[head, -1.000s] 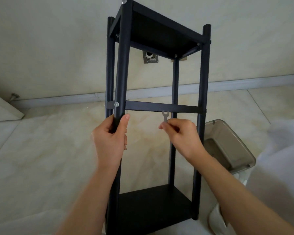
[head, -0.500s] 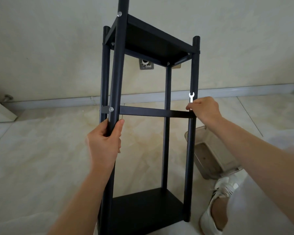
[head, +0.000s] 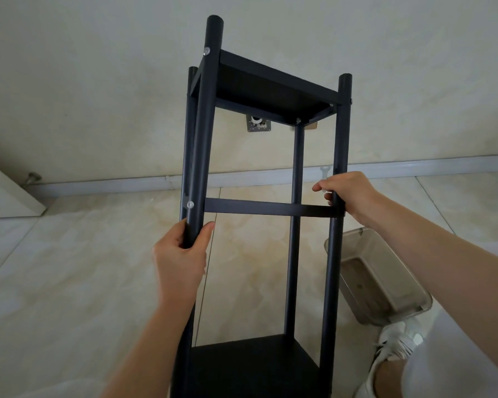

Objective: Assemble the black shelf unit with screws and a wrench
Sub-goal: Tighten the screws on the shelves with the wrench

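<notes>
The black shelf unit (head: 270, 208) stands upright on the floor, with a top shelf, a bottom shelf and a crossbar at mid height. My left hand (head: 181, 254) grips the near left post just below a silver screw (head: 190, 204). My right hand (head: 348, 193) wraps round the near right post where the crossbar meets it, and it also holds a small silver wrench (head: 324, 173) that sticks up above the fingers. Another screw (head: 206, 50) shows near the top of the left post.
A clear plastic bin (head: 377, 277) sits on the tiled floor to the right of the unit. My white shoe (head: 397, 340) is beside it. A wall with a baseboard and a small metal fitting (head: 258, 123) stands behind. A white panel (head: 6, 193) lies at far left.
My right hand carried the wrench from the middle of the crossbar to the right post and now grips that post. The view tilted up. My left hand stayed on the left post.
</notes>
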